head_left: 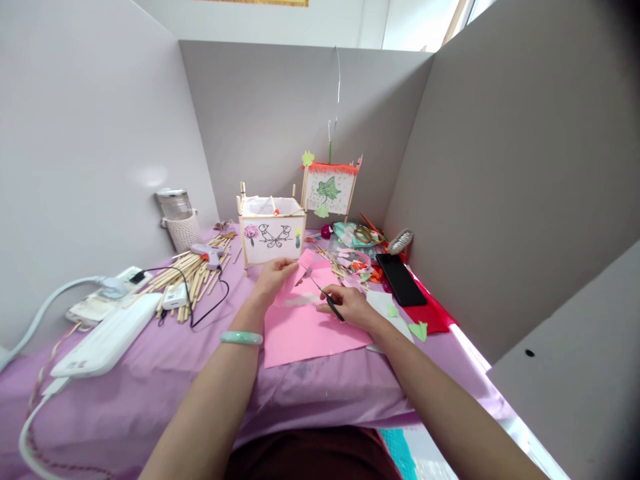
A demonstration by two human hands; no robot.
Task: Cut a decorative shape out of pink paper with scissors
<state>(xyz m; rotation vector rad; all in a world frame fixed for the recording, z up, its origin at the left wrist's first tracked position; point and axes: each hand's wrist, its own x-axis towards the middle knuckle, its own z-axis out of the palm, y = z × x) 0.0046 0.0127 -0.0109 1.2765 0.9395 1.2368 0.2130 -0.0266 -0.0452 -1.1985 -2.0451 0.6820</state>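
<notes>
My left hand (pixel 274 279), a pale green bangle (pixel 241 338) on its wrist, pinches a small strip of pink paper (pixel 306 260). In my right hand (pixel 350 305) is a pair of scissors (pixel 330 303) with dark handles; its blades point up and left to the strip's edge. Whether the blades have cut into it I cannot tell. Beneath both hands a larger pink sheet (pixel 315 340) lies flat on the table. Just behind my left hand stands a stick-framed paper lantern (pixel 273 240) with birds and flowers drawn on its front.
A second lantern (pixel 331 190) with red fringe stands behind. Left are wooden sticks (pixel 200 283), a glue gun (pixel 207 255), a power strip (pixel 107 333) and a jar (pixel 179 220). At right lie a black phone (pixel 401 279), paper scraps (pixel 360 263) and red paper (pixel 430 313). Grey partitions enclose the table.
</notes>
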